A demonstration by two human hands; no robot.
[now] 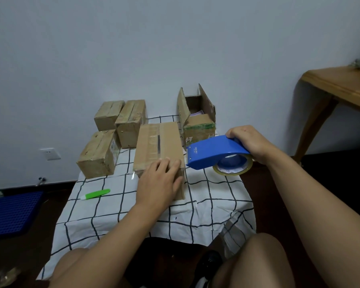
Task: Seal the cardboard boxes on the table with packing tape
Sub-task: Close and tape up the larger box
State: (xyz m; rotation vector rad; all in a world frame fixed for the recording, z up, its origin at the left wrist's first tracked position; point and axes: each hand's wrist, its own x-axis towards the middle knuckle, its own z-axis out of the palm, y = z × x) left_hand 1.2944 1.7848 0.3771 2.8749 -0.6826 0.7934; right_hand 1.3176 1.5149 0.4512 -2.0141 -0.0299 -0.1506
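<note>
Cardboard, the middle box (pixel 157 146) sat on the checked desk (pixel 216 196), clear tape down its top. Your left hand (pixel 161 179) pressed flat on its near end, fingers (pixel 176 165) straight. Your right hand (pixel 248 142) gripped the blue tape dispenser (pixel 214 151) just beside it. Three taped boxes (pixel 110 129) sat left, an open box (pixel 196 117) behind.

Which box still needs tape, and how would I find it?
Look at the table with the checked cloth, then its far right corner by the wall. The open box stands there, behind the blue tape dispenser in the right hand. Its flaps stick up; every other box is closed.
</note>
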